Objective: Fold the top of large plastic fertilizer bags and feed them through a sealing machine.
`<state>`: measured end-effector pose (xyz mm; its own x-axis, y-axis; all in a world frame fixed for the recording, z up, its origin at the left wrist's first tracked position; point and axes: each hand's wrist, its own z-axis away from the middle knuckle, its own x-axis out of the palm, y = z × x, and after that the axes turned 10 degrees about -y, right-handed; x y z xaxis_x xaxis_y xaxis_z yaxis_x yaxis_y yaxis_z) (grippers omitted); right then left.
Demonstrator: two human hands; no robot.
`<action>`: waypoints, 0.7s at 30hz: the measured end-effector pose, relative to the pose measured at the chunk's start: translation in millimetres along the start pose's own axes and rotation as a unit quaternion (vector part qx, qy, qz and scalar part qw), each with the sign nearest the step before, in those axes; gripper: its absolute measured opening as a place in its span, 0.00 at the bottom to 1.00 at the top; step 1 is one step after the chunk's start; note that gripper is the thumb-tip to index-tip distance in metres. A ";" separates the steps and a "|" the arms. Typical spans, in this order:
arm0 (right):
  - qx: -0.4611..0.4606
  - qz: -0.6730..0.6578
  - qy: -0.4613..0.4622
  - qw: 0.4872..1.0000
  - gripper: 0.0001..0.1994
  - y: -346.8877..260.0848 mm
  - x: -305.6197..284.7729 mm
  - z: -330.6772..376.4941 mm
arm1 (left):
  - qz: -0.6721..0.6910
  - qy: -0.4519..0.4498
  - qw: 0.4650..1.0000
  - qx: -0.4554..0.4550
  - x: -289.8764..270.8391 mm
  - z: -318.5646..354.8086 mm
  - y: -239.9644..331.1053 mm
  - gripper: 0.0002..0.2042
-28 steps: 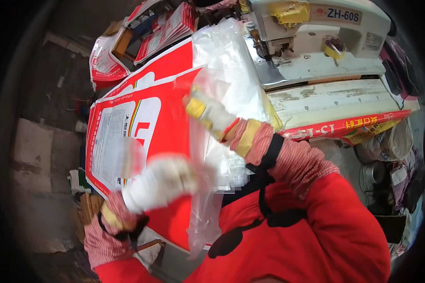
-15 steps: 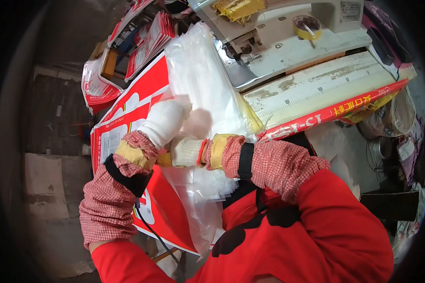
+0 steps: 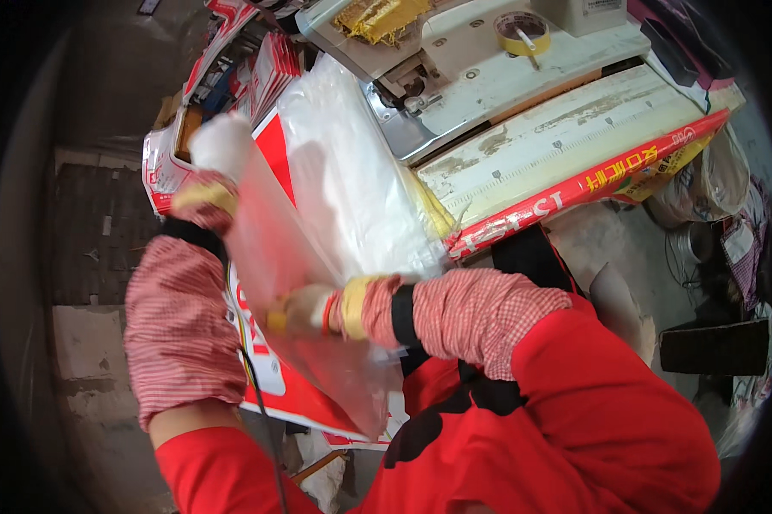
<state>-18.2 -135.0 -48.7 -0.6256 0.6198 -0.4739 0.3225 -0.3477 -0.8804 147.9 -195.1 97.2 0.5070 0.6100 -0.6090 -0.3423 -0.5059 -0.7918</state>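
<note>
My left hand (image 3: 220, 146), in a white glove and blurred, is up at the left, closed on the upper edge of a clear plastic bag (image 3: 274, 227). The thin film spreads from it down toward my right hand (image 3: 304, 310). That hand wears a pale glove with a yellow fingertip and is closed at the film's lower part, its fingers partly veiled by plastic. Beneath lies a red and white printed sack (image 3: 317, 385). A stack of clear plastic bags (image 3: 343, 171) lies just right of the raised film.
A sewing machine (image 3: 403, 81) stands at the upper right, with a yellow tape roll (image 3: 523, 32) on top. A white ruled board (image 3: 540, 141) with a red front edge runs beside it. More folded printed sacks (image 3: 274, 73) sit at the far left. A cable (image 3: 262, 403) hangs from my left forearm.
My left hand has moved up and left, away from my right hand, lifting the clear bag off the stack side. My right hand has shifted slightly left and down.
</note>
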 end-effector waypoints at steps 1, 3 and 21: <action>-0.043 0.013 0.006 0.999 0.20 -16.0 4.1 22.0 | -0.016 -0.009 1.000 -0.002 -35.6 -7.8 -4.0 0.07; -0.222 0.069 0.151 0.961 0.20 -33.7 44.8 59.5 | -0.017 -0.018 0.999 -0.032 -86.7 -28.9 -27.0 0.09; 0.152 -0.077 0.497 0.851 0.24 36.4 -50.3 225.3 | 0.025 -0.041 0.999 0.018 -114.0 -15.2 -13.6 0.14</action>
<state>-135.0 -337.4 -53.0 0.3140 0.9110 -0.2674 -0.0031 -0.2806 -0.9598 106.7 -267.0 178.1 0.4229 0.6325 -0.6490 -0.3941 -0.5165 -0.7602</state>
